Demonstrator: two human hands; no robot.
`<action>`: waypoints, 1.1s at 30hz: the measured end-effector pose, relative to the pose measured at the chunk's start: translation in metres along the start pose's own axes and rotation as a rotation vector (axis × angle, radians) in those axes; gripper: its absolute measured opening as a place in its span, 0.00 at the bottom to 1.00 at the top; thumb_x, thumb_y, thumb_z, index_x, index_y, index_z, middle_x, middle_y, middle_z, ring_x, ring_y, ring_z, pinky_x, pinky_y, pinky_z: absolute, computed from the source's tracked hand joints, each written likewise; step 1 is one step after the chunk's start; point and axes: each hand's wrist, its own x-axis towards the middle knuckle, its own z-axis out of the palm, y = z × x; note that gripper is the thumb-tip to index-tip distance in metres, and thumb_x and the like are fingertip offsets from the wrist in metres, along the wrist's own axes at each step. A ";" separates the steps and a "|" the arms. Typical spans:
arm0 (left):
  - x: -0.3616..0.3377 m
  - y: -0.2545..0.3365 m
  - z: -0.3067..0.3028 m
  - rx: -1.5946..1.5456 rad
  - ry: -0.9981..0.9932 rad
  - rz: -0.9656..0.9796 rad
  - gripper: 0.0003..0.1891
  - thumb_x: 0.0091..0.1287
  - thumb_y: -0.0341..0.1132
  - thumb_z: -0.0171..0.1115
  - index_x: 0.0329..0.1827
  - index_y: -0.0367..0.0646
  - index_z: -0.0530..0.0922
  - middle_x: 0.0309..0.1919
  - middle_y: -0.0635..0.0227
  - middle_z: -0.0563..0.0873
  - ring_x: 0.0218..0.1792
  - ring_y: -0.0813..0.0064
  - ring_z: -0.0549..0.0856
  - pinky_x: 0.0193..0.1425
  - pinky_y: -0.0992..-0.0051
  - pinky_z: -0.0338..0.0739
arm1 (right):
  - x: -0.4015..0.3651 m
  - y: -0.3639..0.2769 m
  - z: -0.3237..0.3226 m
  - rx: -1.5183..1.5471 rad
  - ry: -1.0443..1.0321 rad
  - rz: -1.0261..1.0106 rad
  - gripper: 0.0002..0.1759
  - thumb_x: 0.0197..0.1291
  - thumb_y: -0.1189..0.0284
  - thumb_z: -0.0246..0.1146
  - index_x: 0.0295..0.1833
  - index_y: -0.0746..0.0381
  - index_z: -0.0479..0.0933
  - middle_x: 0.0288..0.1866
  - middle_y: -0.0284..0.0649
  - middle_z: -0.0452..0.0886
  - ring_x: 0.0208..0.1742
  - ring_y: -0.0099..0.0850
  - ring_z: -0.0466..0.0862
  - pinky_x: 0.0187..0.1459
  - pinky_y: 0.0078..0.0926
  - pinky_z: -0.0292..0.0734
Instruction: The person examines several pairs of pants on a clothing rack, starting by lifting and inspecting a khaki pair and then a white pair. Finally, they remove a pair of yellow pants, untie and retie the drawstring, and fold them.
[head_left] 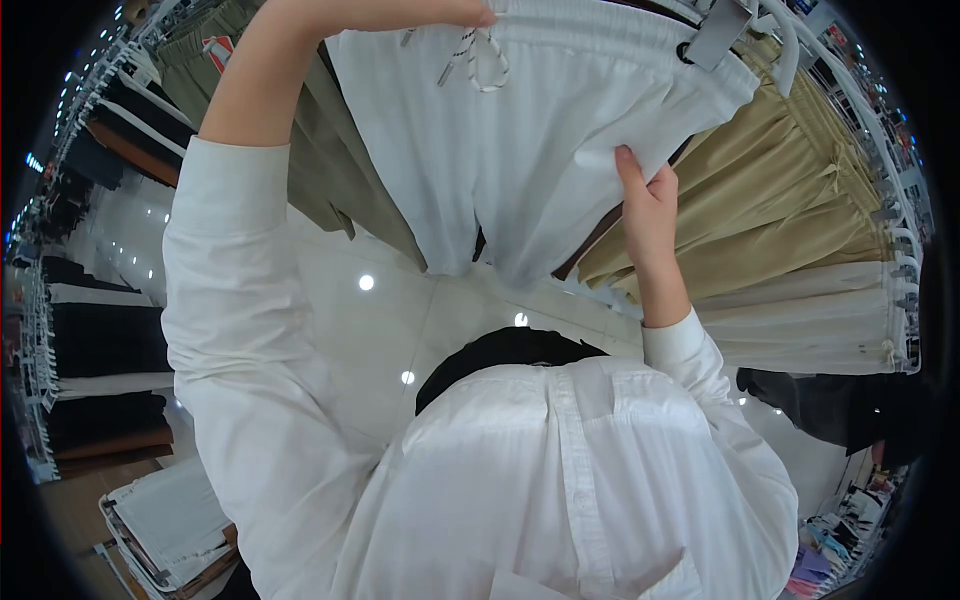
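A pair of white shorts (480,140) with an elastic waistband and a dark-and-white drawstring (490,70) hangs in front of me. A clip of the hanger (722,35) grips the waistband's right end. My left hand (400,12) is at the waistband near the drawstring, closed on the fabric, partly cut off by the top edge. Lower on the right side, my right hand (650,205) pinches the edge of the shorts, thumb in front, its other fingers mostly hidden behind the cloth.
Olive-green trousers (345,150) hang to the left, and khaki shorts (780,190) hang on the right-hand rack. Dark garments (108,338) line another rack at far left. Folded white clothing (170,520) lies at lower left. The glossy tiled floor (360,330) reflects ceiling lights.
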 end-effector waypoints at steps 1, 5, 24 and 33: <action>0.002 -0.007 0.002 0.022 0.035 0.089 0.14 0.55 0.34 0.59 0.40 0.33 0.75 0.34 0.59 0.82 0.36 0.70 0.80 0.41 0.73 0.73 | -0.003 -0.003 0.002 0.004 0.016 -0.018 0.20 0.62 0.69 0.54 0.55 0.69 0.67 0.55 0.38 0.72 0.49 0.23 0.73 0.50 0.20 0.67; 0.004 -0.002 -0.003 0.160 -0.006 0.013 0.15 0.55 0.33 0.59 0.43 0.34 0.75 0.37 0.58 0.81 0.39 0.70 0.79 0.44 0.73 0.73 | -0.010 -0.003 0.001 0.294 0.137 0.060 0.20 0.63 0.70 0.51 0.57 0.70 0.65 0.55 0.41 0.71 0.53 0.27 0.73 0.53 0.23 0.67; -0.019 -0.017 0.062 0.228 0.544 0.261 0.11 0.55 0.32 0.61 0.40 0.40 0.78 0.29 0.61 0.81 0.30 0.62 0.76 0.38 0.68 0.69 | -0.017 -0.017 -0.029 -0.105 -0.082 -0.136 0.13 0.58 0.70 0.60 0.40 0.71 0.76 0.35 0.37 0.80 0.37 0.22 0.77 0.39 0.21 0.72; -0.014 -0.008 0.045 0.018 0.330 0.147 0.21 0.54 0.31 0.60 0.53 0.41 0.74 0.42 0.58 0.81 0.47 0.62 0.79 0.52 0.71 0.71 | 0.034 -0.042 -0.051 0.002 0.141 -0.329 0.18 0.58 0.68 0.58 0.50 0.68 0.71 0.44 0.37 0.77 0.46 0.23 0.76 0.50 0.23 0.69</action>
